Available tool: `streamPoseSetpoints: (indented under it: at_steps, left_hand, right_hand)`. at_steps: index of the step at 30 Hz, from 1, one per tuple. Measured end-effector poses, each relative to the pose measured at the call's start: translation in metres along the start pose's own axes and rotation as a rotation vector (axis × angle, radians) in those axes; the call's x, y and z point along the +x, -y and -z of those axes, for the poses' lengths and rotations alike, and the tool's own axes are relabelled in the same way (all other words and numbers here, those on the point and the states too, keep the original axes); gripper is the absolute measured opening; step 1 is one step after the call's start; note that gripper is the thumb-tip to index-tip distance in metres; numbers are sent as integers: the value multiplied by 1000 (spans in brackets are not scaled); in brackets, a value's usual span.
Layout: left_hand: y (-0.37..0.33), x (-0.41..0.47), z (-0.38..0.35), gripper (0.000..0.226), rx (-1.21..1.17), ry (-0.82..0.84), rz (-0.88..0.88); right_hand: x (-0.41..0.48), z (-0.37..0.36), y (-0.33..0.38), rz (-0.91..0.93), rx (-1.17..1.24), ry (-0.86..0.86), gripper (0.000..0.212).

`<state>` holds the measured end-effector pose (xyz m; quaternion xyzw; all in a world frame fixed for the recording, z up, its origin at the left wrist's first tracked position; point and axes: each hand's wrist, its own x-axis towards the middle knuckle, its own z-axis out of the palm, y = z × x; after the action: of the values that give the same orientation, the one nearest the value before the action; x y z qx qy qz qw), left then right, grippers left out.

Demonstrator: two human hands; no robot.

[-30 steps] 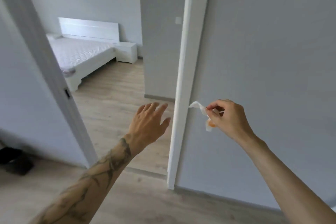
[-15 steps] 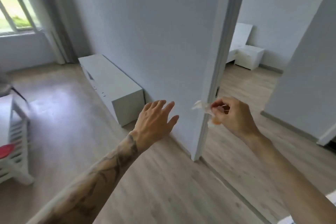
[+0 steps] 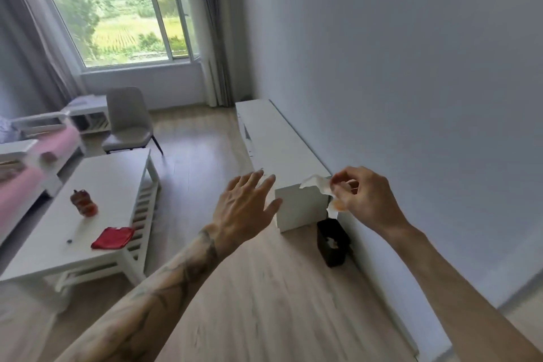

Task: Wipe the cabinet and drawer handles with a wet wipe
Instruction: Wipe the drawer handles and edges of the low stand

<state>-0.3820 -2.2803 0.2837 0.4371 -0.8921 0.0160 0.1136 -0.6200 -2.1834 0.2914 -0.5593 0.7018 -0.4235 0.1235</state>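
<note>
White and crumpled, the wet wipe (image 3: 316, 186) is pinched between thumb and curled fingertips of the right hand (image 3: 364, 200), in the air before the near end of the low cabinet (image 3: 282, 141) along the wall (image 3: 411, 67); the left hand (image 3: 244, 209) floats beside it, fingers spread, holding nothing. This looks like the approach: next, stoop to the cabinet's front edge, where handles are too blurred to make out.

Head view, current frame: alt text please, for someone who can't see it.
The right hand pinches a white wet wipe while the open left hand extends toward a low white cabinet along the wall. A black bin stands beside it.
</note>
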Motion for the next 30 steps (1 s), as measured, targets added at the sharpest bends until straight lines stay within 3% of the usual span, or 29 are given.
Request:
streamPoseSetpoints:
  at_steps: [5,19,30]
  left_hand:
    - [98,86,-18,65,-27,-12,71]
    - [392,343,-38,66,-38,-55,43]
    - [587,587,-99,66,9,3,10]
  right_hand:
    - [114,-69,15,43,-20,31,11]
    - [429,-270,74,80,-82,-3,6]
    - [702,-428,47,34,-66,-70,5]
